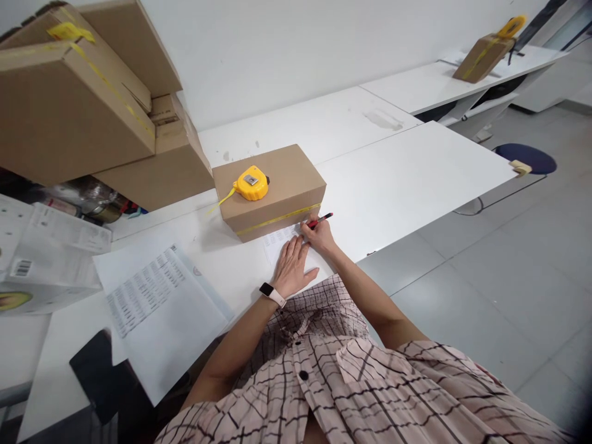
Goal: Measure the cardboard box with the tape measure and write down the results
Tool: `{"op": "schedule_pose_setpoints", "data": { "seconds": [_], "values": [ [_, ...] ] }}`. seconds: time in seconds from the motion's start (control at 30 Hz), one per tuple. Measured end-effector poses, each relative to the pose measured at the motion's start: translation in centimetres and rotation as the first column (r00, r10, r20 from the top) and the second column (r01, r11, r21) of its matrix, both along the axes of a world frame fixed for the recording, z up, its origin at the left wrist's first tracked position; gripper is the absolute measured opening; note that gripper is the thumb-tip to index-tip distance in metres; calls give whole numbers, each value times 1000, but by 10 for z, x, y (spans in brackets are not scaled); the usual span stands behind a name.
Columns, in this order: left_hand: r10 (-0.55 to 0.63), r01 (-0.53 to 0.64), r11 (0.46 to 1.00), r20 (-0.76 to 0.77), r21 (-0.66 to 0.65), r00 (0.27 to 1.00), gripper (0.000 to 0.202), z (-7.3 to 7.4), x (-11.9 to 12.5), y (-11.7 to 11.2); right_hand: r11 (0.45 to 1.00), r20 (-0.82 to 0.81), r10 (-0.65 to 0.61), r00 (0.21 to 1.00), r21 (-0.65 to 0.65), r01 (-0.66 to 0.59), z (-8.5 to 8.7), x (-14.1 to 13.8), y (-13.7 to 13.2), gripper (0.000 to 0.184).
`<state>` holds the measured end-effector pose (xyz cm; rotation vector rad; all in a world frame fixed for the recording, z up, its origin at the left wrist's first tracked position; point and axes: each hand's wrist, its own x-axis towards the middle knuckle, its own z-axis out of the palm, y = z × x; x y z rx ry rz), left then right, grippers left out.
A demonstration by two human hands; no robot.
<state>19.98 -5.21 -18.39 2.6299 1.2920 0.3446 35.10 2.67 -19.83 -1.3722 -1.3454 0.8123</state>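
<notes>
My right hand (318, 236) is closed round a red pen (322, 219), its tip on a small printed sheet (279, 241) at the front of a brown cardboard box (287, 179). My left hand (292, 266) lies flat and open on that sheet, a watch on its wrist. A yellow tape measure (251, 183) sits on top of the box, its yellow tape running over the left edge and along the box's front side.
A large printed paper (157, 308) lies to the left on the white table (407, 179). Stacked cardboard boxes (83, 105) loom at upper left, a white box (37, 259) at far left. A dark tablet (99, 376) lies near the table's front edge. Another box (483, 57) sits on a far table.
</notes>
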Motion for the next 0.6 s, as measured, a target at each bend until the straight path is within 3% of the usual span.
{"op": "schedule_pose_setpoints", "data": {
  "seconds": [0.6],
  "values": [
    [6,-6,1000,-8,0,1000,73,1,0,-1,999,19,-1,1000,-35,1,4,-1,-2,19]
  ]
}}
